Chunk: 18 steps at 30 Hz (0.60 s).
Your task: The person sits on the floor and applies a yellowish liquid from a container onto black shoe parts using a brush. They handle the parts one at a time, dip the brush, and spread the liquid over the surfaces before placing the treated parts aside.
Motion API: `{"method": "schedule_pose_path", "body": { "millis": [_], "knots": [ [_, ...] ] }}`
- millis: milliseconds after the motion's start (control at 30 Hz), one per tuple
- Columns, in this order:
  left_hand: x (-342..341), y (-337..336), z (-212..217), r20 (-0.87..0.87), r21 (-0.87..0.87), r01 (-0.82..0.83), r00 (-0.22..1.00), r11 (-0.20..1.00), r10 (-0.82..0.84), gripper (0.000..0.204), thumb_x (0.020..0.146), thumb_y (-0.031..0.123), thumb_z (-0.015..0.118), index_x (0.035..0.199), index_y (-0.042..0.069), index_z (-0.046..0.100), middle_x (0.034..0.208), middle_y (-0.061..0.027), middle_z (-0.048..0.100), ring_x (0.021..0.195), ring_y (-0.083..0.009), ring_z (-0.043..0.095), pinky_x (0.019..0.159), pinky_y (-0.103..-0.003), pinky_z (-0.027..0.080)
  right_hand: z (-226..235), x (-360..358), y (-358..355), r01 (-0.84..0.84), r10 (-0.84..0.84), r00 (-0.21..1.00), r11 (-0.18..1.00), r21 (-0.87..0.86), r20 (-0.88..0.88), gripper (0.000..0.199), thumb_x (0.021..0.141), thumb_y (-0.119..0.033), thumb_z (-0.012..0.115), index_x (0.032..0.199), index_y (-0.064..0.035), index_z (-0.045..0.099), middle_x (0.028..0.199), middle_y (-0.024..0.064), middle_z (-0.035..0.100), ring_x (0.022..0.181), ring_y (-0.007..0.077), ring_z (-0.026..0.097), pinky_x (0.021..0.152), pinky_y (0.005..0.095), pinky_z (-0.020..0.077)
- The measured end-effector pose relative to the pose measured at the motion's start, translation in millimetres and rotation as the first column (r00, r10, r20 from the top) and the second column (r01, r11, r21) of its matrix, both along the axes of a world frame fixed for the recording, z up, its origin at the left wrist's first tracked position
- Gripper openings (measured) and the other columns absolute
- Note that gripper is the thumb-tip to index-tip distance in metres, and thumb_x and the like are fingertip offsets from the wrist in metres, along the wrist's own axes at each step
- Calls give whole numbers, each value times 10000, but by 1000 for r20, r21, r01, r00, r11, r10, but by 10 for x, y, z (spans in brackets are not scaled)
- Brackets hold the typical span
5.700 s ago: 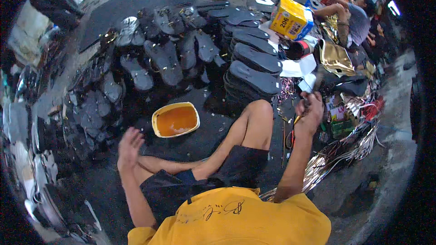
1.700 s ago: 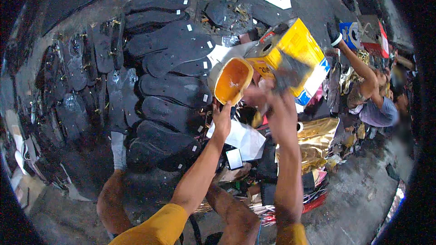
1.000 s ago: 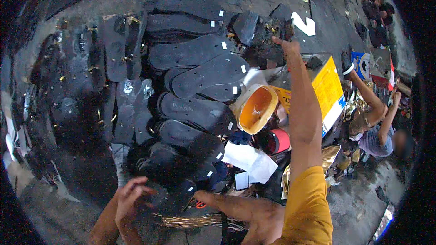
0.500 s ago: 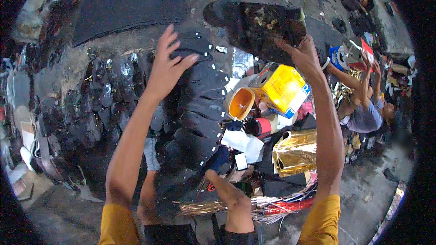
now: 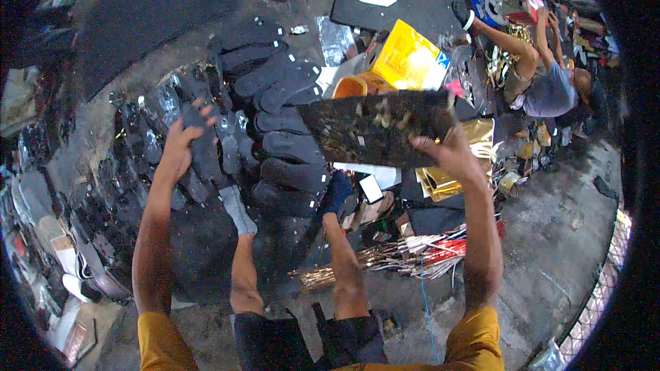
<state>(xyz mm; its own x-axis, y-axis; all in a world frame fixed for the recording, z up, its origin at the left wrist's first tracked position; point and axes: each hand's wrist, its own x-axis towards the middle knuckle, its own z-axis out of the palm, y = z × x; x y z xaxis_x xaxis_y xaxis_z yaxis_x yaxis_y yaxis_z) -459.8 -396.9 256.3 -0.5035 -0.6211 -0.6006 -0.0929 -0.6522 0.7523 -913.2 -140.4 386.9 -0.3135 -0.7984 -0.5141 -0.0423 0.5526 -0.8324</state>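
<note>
My right hand (image 5: 459, 156) grips a dark, stained rectangular board (image 5: 381, 127) by its right end, fingers wrapped over the edge. Pale smears and flecks cover its face. It hangs over the clutter in front of me and hides part of an orange-rimmed tub (image 5: 349, 87). Out to the left, my left hand (image 5: 180, 145) hovers with its fingers apart and slightly blurred. Below it lie shiny black sole-shaped pieces (image 5: 168, 99). A row of matte black insoles (image 5: 292, 144) with small white tags fans out between the hands.
A yellow box (image 5: 409, 58) stands beyond the board, with gold foil sheeting (image 5: 440, 182) near my right forearm. Bundled thin strips (image 5: 412, 257) lie by my right leg. Black sheets (image 5: 151, 14) cover the far-left floor. Another person (image 5: 543, 82) sits at the far right.
My right hand has brought the board nearer and lower, over the clutter. My left hand has moved left and down, over the shiny black pieces. The view has shifted too.
</note>
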Motion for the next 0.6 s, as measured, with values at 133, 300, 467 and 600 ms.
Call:
{"method": "schedule_pose_path", "body": {
  "millis": [133,300,467,600],
  "knots": [
    [1438,955,-588,189,122,-313,939,942,288,483,918,130,554,1388,37,492,1290,-111,601,1058,-268,652,887,-459,547,-662,189,490,-104,190,911,965,242,-366,398,866,-85,804,1192,72,639,1091,133,725,1031,158,639,881,316,522],
    [1919,1943,-386,598,40,-307,769,951,224,290,925,184,661,1176,41,625,1010,-27,664,911,-207,640,815,-383,524,-1478,165,386,-55,-2,692,997,-56,-721,436,744,38,766,1168,-36,697,972,130,646,901,259,634,828,304,512],
    [2062,2667,-223,638,14,-351,724,936,262,306,921,194,677,1192,62,625,1003,-19,659,922,-184,641,788,-367,532,-2483,220,269,-208,8,556,970,-129,-831,679,589,85,687,1217,-169,718,1285,-69,691,1008,266,570,868,360,539],
    [1534,2902,-249,718,35,-388,651,921,246,314,932,179,669,1222,67,626,1034,-24,673,915,-194,651,785,-358,537,-3266,263,585,-142,39,413,990,-22,-910,647,640,84,655,1214,-207,724,1277,-69,692,1014,278,566,899,357,530]
  ]
}}
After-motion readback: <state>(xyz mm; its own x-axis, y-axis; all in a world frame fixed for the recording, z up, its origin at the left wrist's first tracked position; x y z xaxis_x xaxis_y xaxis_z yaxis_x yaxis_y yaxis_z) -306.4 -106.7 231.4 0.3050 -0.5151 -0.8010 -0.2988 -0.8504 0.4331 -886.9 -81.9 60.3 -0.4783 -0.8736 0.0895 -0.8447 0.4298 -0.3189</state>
